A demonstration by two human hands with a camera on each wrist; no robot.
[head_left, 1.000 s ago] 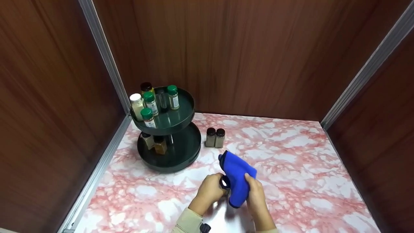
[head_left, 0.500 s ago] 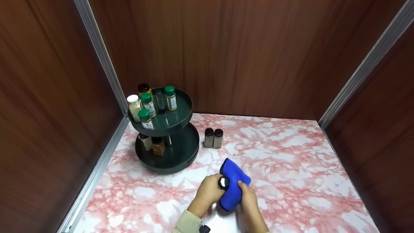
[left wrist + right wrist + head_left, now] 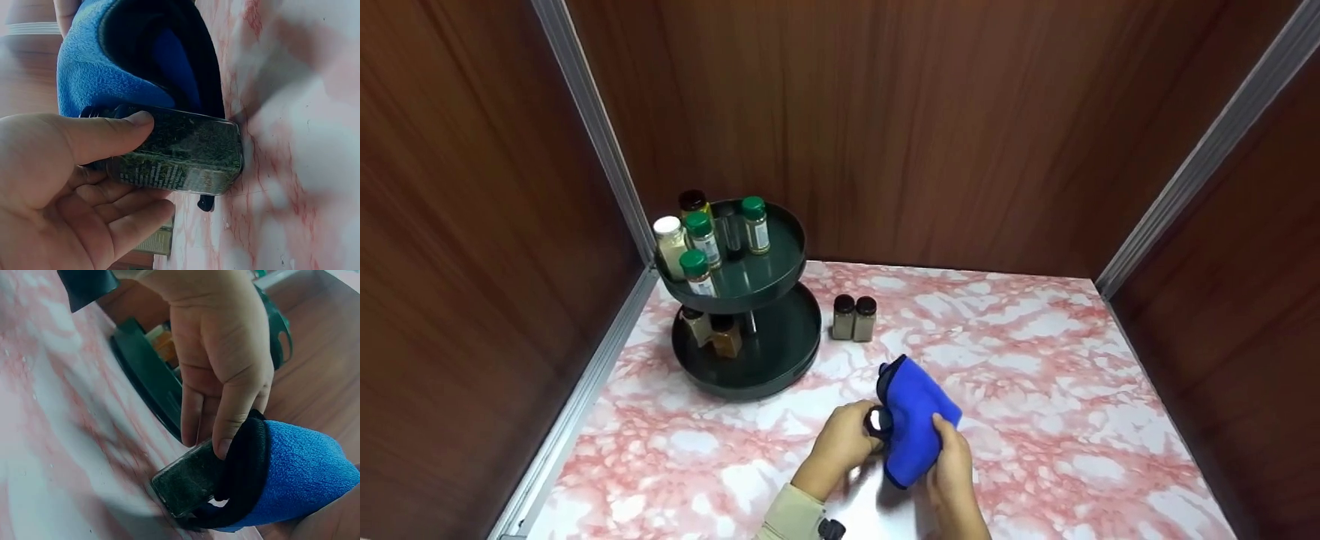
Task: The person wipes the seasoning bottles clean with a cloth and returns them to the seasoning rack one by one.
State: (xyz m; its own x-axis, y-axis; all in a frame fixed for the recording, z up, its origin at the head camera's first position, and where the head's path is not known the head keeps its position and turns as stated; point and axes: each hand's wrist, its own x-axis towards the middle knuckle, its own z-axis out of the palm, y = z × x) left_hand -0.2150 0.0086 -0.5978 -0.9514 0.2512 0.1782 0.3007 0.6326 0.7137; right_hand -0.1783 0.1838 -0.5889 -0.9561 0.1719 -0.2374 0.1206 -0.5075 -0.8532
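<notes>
In the head view my left hand (image 3: 844, 437) grips a square glass spice jar with a shiny dark cap (image 3: 878, 421). Seen from the left wrist, the jar (image 3: 185, 152) holds dark green flakes, with small print on one side and the thumb along it. Its base is close to the tabletop; whether they touch I cannot tell. A blue cloth with black edging (image 3: 919, 420) lies against the jar's right side, bent into a curve. My right hand (image 3: 955, 457) holds this cloth from the right, thumb on top; its other fingers are mostly hidden.
At left stands a dark green two-tier turntable rack (image 3: 780, 360). Green-capped, white-capped and dark-capped bottles fill part of its upper tier (image 3: 765, 289); two jars (image 3: 726, 337) sit below. Two dark-capped jars (image 3: 853, 321) stand side by side right of it. Brown panels (image 3: 960, 135) enclose the table.
The cloth and right hand shifted left and nearer me half a second ago, and are now back to the right. The left hand keeps its grip on the jar, almost in place.
</notes>
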